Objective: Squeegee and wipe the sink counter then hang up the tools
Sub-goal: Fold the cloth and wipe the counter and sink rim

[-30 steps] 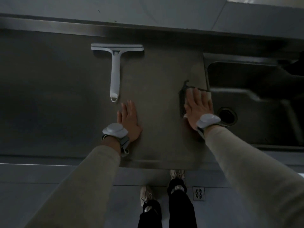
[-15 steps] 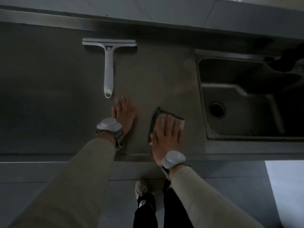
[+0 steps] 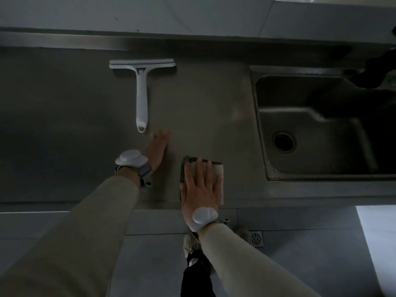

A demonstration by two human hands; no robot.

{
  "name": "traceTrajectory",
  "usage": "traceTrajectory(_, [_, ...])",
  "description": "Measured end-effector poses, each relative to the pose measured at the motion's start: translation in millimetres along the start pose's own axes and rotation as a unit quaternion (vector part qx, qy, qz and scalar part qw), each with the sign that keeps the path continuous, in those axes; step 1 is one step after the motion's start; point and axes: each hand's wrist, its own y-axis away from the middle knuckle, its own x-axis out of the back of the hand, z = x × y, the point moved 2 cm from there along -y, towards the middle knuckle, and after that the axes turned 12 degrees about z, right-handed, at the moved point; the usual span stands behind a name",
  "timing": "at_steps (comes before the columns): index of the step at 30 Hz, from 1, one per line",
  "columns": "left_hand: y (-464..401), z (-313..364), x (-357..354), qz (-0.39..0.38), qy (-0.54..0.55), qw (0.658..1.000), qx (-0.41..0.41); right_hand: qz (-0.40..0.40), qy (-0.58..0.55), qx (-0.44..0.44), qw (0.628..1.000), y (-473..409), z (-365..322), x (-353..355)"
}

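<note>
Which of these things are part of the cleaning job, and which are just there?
Part of the job:
squeegee, lying untouched on the counter
cloth, pressed flat under the right hand
counter, where the left hand rests
sink

Just there:
floor drain
wrist devices
</note>
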Motion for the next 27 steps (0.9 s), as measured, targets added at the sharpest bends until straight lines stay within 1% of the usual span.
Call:
traceTrajectory(3, [8.8, -9.0, -3.7, 0.013, -0.044, 0.999, -0.003, -0.001, 0.025, 0.075, 0.997, 6.4, 12.5, -3.8])
traceTrajectory(5, [13.9, -10.7, -19.4, 0.011, -0.09, 0.995, -0.043, 0.0, 0.015, 0.126, 0.992, 7.6, 33.6, 2.0])
traceTrajectory(8, [24.3, -9.3, -37.2, 0.049, -0.077, 0.996, -0.023, 0.003, 0.005, 0.188, 0.982, 7.7, 57.8, 7.6])
traceTrajectory(11, [42.1, -1.0, -61.1, -0.01, -0.141, 0.985, -0.097, 0.003, -0.004, 0.21, 0.978, 8.6, 89.9, 16.9])
traceTrajectory(12, [46.7, 2.1, -68.7, -0.01, -0.143, 0.985, -0.092, 0.002, -0.003, 0.21, 0.978, 8.3, 102.3, 19.7])
traceTrajectory(15, [56.1, 5.6, -87.8, 0.031, -0.099, 0.994, -0.038, 0.0, 0.016, 0.185, 0.983, 5.6, 133.6, 27.1])
traceTrajectory(16, [60.8, 8.1, -96.1, 0.041, -0.096, 0.994, -0.036, -0.001, 0.02, 0.176, 0.984, 3.5, 143.8, 30.1])
traceTrajectory(19, [75.9, 16.0, -119.9, 0.058, -0.13, 0.989, -0.04, -0.003, 0.026, 0.159, 0.987, -3.9, 170.6, 40.6])
traceTrajectory(21, [81.1, 20.7, -133.1, 0.06, -0.143, 0.987, -0.033, -0.006, 0.031, 0.134, 0.991, -8.7, 181.1, 44.2])
traceTrajectory(24, [91.5, 38.3, -153.6, 0.05, -0.106, 0.993, -0.011, -0.012, 0.031, 0.081, 0.996, -14.1, 189.1, 46.1])
traceTrajectory(27, [99.1, 51.7, -177.2, 0.035, -0.123, 0.992, 0.014, -0.034, 0.012, 0.086, 0.996, -19.3, 199.9, 48.9])
